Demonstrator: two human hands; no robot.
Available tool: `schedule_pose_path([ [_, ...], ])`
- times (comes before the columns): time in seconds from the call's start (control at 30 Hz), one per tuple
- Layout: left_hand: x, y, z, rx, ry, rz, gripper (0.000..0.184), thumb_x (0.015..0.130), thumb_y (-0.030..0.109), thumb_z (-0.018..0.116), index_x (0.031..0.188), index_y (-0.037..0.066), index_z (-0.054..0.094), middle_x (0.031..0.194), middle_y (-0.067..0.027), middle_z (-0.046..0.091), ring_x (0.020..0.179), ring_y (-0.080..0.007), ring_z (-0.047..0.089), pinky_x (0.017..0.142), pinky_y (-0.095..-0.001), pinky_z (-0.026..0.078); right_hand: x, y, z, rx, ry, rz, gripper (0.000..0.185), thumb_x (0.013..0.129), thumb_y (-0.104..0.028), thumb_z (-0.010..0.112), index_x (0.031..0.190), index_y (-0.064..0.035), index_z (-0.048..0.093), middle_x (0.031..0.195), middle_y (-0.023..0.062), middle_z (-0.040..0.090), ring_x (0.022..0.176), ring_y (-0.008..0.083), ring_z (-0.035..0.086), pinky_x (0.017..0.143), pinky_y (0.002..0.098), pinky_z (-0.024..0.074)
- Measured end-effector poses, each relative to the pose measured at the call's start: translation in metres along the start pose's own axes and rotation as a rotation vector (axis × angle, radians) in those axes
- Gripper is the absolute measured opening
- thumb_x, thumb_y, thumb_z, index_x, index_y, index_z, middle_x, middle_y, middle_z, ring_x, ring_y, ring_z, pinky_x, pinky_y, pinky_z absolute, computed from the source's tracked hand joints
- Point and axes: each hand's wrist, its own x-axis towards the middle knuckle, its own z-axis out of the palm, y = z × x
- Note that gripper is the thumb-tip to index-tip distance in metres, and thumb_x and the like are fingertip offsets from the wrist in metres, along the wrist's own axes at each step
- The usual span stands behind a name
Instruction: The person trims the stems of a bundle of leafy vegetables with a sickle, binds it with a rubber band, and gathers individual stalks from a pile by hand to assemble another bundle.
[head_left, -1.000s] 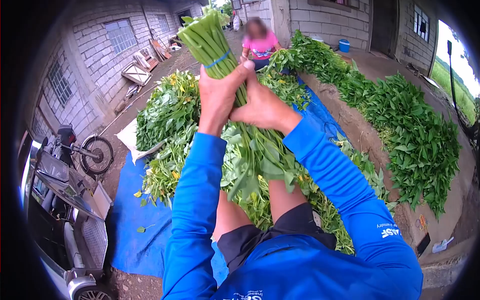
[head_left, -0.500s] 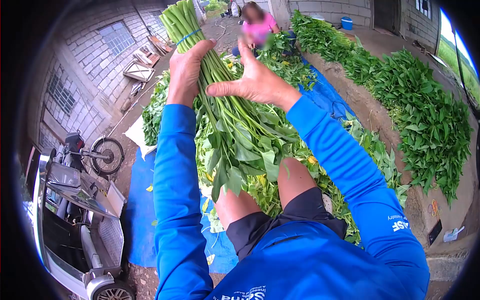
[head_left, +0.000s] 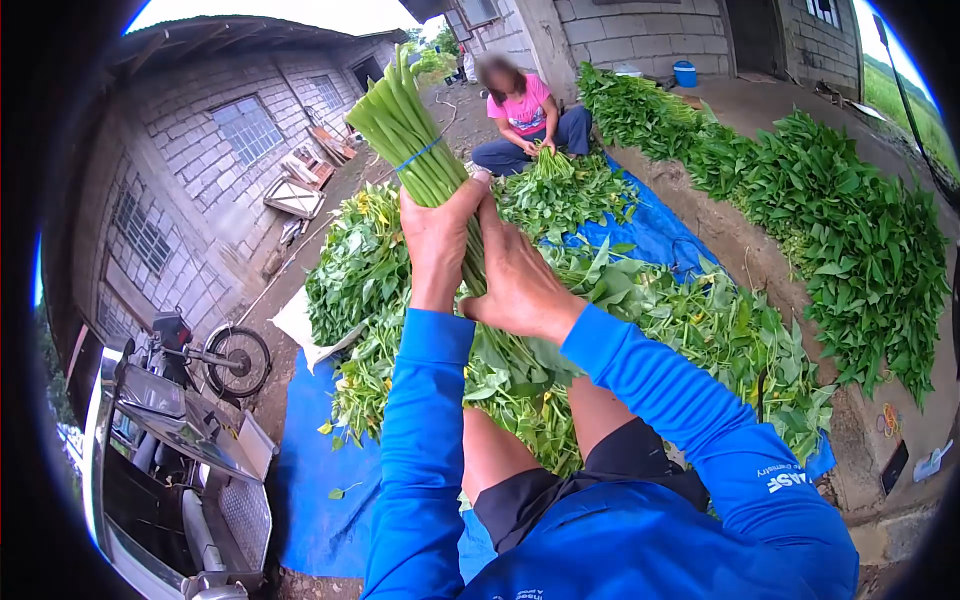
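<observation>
A thick bundle of water spinach (head_left: 400,120) is held up in front of me, cut stem ends at the top and leaves hanging down. A blue band (head_left: 418,155) circles its stems. My left hand (head_left: 437,235) is wrapped round the stems just below the band. Lower down, my right hand (head_left: 520,275) closes round the same bundle from the right, its fingertips against my left hand. My right hand and sleeve hide part of the lower stems and leaves. Loose greens (head_left: 700,340) lie in a heap below and around my knees.
A blue tarp (head_left: 325,500) lies under the heap. A person in a pink top (head_left: 522,112) sits beyond it, hands on other greens. Bundled greens (head_left: 850,230) line the concrete ledge at right. A motorcycle (head_left: 235,360) with a metal sidecar (head_left: 235,510) stands at left.
My right hand has gone from fingers spread beside the stems to closed round them. Both hands and the bundle sit lower and farther right in view. The view has tilted up, showing more background.
</observation>
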Motion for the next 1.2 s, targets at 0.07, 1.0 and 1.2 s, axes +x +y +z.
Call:
schedule_pose_path([
  [0.07, 0.017, -0.015, -0.021, -0.170, -0.115, -0.151, 0.040, 0.087, 0.021, 0.086, 0.114, 0.003, 0.063, 0.095, -0.0058, 0.069, 0.078, -0.0162, 0.069, 0.072, -0.0308, 0.056, -0.004, 0.012, -0.012, -0.036, -0.100, -0.114, 0.130, 0.078, -0.038, 0.088, 0.169, 0.0039, 0.005, 0.159, 0.0487, 0.028, 0.152, 0.0586, 0.032, 0.126, 0.0581, 0.0321],
  [1.0, -0.036, 0.058, 0.106, -0.359, -0.563, -0.034, 0.127, 0.074, 0.073, 0.089, 0.162, -0.002, 0.036, 0.143, -0.0235, 0.063, 0.127, -0.0339, 0.067, 0.105, -0.0430, 0.054, -0.130, 0.039, -0.110, 0.840, 0.178, -0.002, 0.126, 0.073, -0.012, 0.078, 0.173, -0.0038, 0.002, 0.172, 0.0172, 0.034, 0.158, 0.0252, 0.036, 0.129, 0.0407, 0.0288],
  [1.2, -0.060, -0.026, 0.064, -0.348, -0.915, -0.501, 0.076, 0.091, 0.027, 0.087, 0.153, 0.001, 0.053, 0.126, -0.0168, 0.075, 0.104, -0.0254, 0.076, 0.090, -0.0358, 0.059, -0.175, 0.091, -0.187, 0.650, 0.445, 0.259, 0.117, 0.080, -0.002, 0.085, 0.173, -0.0099, 0.014, 0.164, 0.0065, 0.043, 0.150, 0.0190, 0.042, 0.126, 0.0396, 0.0319],
])
